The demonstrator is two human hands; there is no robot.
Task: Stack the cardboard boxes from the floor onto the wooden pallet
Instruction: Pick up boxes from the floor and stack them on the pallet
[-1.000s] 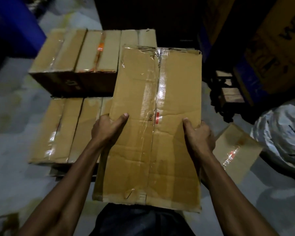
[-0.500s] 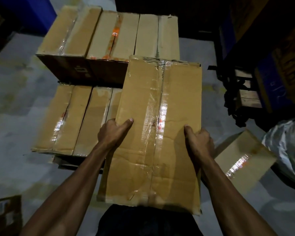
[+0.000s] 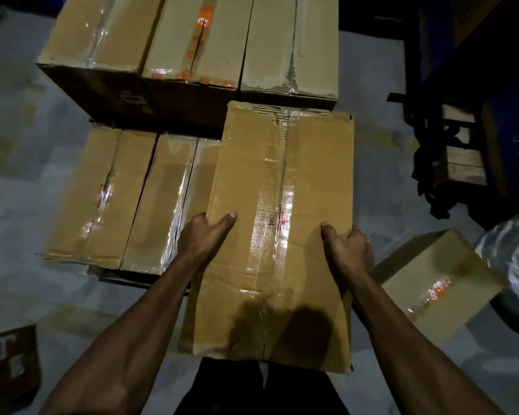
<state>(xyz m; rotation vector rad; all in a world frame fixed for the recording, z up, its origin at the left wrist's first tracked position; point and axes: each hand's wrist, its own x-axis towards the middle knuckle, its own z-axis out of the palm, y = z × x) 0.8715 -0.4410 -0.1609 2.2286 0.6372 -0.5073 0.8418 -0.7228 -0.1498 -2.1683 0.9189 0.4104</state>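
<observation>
I hold a long taped cardboard box (image 3: 270, 235) in front of me, above the near right part of the stack. My left hand (image 3: 203, 238) grips its left edge with the thumb on top. My right hand (image 3: 346, 250) grips its right edge the same way. Two boxes (image 3: 126, 199) lie side by side in a low near row on the wooden pallet (image 3: 117, 275), of which only a dark sliver of edge shows. Behind them a taller row of three boxes (image 3: 192, 40) stands. One more box (image 3: 435, 283) lies on the floor at my right.
A small dark carton (image 3: 9, 366) sits on the grey floor at the lower left. A silvery plastic-wrapped bundle (image 3: 513, 259) is at the right edge. Dark wooden frames and blue-and-brown cartons (image 3: 462, 151) stand at the upper right.
The held box has moved forward and down toward the near row, its far end now close to the tall back row. Both hands keep the same grip.
</observation>
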